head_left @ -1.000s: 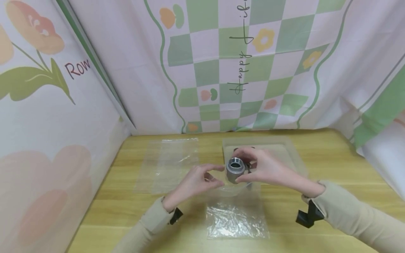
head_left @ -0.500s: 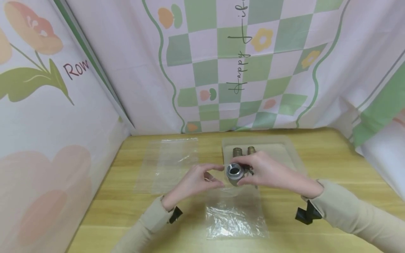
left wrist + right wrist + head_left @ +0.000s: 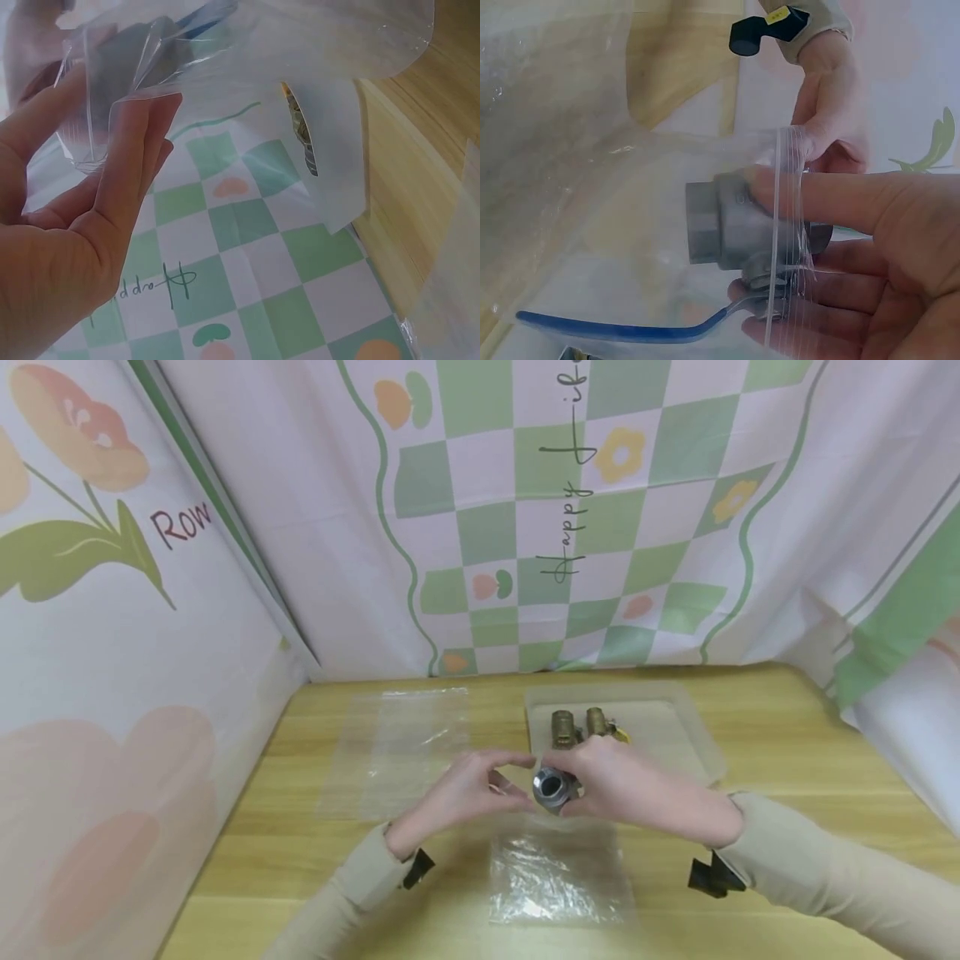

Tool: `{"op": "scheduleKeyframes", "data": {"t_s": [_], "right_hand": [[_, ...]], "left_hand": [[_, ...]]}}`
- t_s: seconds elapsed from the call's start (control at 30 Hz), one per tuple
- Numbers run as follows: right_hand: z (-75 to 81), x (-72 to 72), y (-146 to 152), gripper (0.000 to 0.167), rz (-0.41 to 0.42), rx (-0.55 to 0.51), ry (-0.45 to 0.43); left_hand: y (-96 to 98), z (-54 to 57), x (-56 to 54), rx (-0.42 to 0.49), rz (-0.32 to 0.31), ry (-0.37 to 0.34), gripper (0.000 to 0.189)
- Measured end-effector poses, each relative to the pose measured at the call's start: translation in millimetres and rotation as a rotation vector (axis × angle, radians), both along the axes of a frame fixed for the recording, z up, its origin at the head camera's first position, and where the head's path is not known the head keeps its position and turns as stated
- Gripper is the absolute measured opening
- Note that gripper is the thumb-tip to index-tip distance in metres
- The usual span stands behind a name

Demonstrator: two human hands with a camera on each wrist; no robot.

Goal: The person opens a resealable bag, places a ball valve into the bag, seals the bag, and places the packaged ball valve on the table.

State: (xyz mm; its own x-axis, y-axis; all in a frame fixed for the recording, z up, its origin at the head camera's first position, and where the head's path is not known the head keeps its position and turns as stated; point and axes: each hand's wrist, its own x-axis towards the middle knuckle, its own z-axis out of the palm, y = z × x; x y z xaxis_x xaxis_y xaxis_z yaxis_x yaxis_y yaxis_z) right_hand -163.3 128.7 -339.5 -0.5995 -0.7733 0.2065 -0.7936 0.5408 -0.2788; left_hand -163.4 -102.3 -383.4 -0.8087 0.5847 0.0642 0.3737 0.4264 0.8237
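A grey metal ball valve point(image 3: 551, 788) with a blue lever handle point(image 3: 622, 331) is held by my right hand point(image 3: 645, 787). Thumb and fingers grip its body from the right. In the right wrist view, most of the valve and its lever lie behind the clear film of a zip bag point(image 3: 555, 881), with the zip strip crossing my fingers. My left hand point(image 3: 465, 792) holds the bag's mouth, its thumb and index finger spread apart beside the valve's round opening. The bag's lower part hangs toward the table's front.
Behind my right hand, a shallow translucent tray point(image 3: 667, 752) holds two brass-coloured valves point(image 3: 562, 728), one showing a yellow part. Flat clear bags point(image 3: 408, 752) lie on the wooden table point(image 3: 262, 835) at left. Printed curtains point(image 3: 360, 568) stand along the back and left.
My right hand has brought the valve down toward the person and slightly left, tilting its opening. The brass valves in the tray have come into view. My left hand has barely moved.
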Motion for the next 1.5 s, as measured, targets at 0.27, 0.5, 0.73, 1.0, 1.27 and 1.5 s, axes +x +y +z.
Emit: {"op": "scheduleKeyframes", "data": {"t_s": [0.27, 0.5, 0.73, 1.0, 1.27, 1.5], "right_hand": [[-10.8, 3.6, -8, 0.034, -0.005, -0.012, 0.119], [-22.1, 5.2, -9, 0.039, -0.005, 0.020, 0.088], [-31.7, 6.2, -10, 0.040, -0.015, 0.042, 0.070], [-41.4, 8.0, -11, 0.034, -0.005, 0.026, 0.087], [-44.7, 9.1, -8, 0.017, 0.016, -0.079, 0.102], [-36.8, 9.9, -6, 0.021, -0.011, -0.067, 0.051]], "left_hand": [[2.1, -0.8, 0.0, -0.039, -0.027, 0.036, 0.061], [3.0, -1.8, 0.8, -0.077, -0.052, -0.007, 0.065], [3.4, -2.7, 1.7, -0.139, -0.055, -0.055, 0.073], [3.4, -5.5, 0.4, -0.146, -0.044, -0.068, 0.072], [1.1, -11.0, 0.3, -0.104, -0.006, -0.133, 0.068], [0.7, -9.8, -0.7, -0.102, 0.015, -0.125, 0.065]]}}
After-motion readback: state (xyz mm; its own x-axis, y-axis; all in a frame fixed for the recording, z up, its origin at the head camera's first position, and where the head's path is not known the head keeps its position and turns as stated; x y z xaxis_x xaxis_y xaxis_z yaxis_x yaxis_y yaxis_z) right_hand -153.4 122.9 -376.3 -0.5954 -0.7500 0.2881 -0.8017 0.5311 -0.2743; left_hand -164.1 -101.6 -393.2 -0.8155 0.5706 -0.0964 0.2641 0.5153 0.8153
